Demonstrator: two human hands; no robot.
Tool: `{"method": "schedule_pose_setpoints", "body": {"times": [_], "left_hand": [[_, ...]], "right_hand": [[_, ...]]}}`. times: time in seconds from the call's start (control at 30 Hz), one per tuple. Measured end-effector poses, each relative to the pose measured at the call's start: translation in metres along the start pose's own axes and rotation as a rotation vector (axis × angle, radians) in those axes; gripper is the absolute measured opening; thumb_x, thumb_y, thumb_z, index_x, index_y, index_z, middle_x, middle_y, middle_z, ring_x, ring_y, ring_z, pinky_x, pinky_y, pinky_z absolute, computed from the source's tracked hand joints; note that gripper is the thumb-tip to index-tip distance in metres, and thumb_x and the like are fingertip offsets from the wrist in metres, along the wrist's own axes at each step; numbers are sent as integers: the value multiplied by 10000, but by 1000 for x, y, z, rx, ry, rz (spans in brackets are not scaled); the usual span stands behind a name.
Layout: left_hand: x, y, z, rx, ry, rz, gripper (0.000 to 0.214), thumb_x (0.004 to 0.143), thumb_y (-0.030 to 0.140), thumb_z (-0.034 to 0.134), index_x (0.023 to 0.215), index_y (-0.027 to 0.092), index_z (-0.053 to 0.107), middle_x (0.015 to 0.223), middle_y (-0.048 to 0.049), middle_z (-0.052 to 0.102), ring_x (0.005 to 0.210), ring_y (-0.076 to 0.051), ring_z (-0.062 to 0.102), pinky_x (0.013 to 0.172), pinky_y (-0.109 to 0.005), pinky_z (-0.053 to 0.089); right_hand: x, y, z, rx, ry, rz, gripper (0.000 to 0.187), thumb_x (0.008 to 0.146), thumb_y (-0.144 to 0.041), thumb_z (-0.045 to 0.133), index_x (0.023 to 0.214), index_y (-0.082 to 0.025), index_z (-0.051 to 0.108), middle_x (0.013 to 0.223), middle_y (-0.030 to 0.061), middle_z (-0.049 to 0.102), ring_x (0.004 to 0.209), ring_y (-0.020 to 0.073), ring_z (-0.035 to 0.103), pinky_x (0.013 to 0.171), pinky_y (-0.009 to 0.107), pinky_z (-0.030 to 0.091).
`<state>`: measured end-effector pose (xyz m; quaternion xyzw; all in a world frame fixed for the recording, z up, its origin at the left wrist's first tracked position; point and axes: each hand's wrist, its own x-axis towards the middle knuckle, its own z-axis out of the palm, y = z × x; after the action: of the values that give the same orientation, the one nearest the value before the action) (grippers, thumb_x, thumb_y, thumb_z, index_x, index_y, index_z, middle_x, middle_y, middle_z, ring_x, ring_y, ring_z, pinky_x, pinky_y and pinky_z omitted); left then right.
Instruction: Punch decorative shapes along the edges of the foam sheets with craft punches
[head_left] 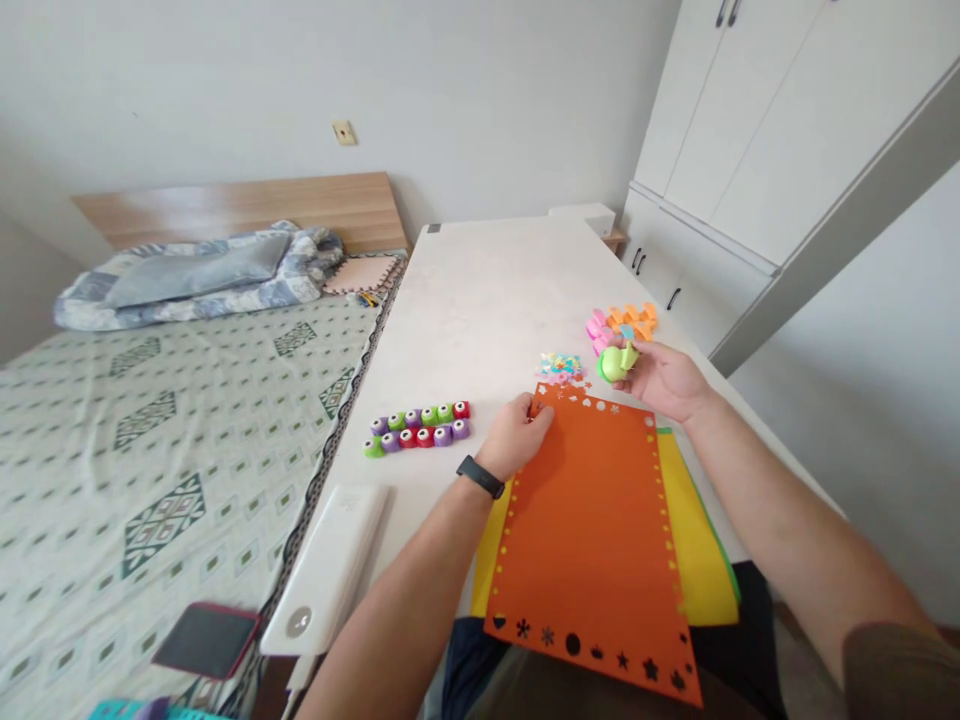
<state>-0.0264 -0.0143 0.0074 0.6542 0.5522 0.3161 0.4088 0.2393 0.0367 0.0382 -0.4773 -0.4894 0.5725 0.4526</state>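
Note:
My left hand point(519, 436) pinches the upper left corner of an orange sheet point(585, 520), whose edges carry rows of punched shapes such as stars, snowflakes and dots. Past the sheet's upper right corner, my right hand point(667, 380) grips a light green craft punch point(618, 362), held apart from the paper. Yellow sheets point(694, 530) lie beneath the orange one, with a green edge showing at the right. Just beyond the sheet's top edge is a small heap of colourful paper cut-outs point(561, 366).
Two rows of small purple, green and red punches point(416, 428) stand left of the sheet. Orange punches point(634, 320) and pink punches point(598, 328) stand beyond my right hand. A long white device point(330, 565) lies along the table's left edge, beside a bed point(187, 420).

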Motion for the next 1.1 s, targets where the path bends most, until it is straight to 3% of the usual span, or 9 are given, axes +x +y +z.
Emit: {"method": "schedule_pose_setpoints", "body": {"times": [0.23,0.67,1.1], "left_hand": [[4,-7,-2,-131,35,-53,329,867,507,583,800,194,506,650,57,457,552,-82,376,508,-209,279],[3,0,-4,-235,14,-63,333,865,494,615,797,194,488,651,59,456,537,-71,377,487,-198,273],[7,0,-4,-368,123,-92,302,793,448,718,796,194,555,612,42,516,529,-99,458,478,-212,315]], "right_hand": [[4,13,-11,52,17,2,486,879,-502,469,1204,-195,660,1122,142,705,897,285,668,691,421,536],[9,20,-17,263,28,10,255,848,-384,598,1001,-211,705,854,45,676,732,197,603,609,319,461],[9,27,-16,108,-12,-11,225,825,-368,658,959,-204,730,851,29,670,739,173,584,634,280,465]]}}
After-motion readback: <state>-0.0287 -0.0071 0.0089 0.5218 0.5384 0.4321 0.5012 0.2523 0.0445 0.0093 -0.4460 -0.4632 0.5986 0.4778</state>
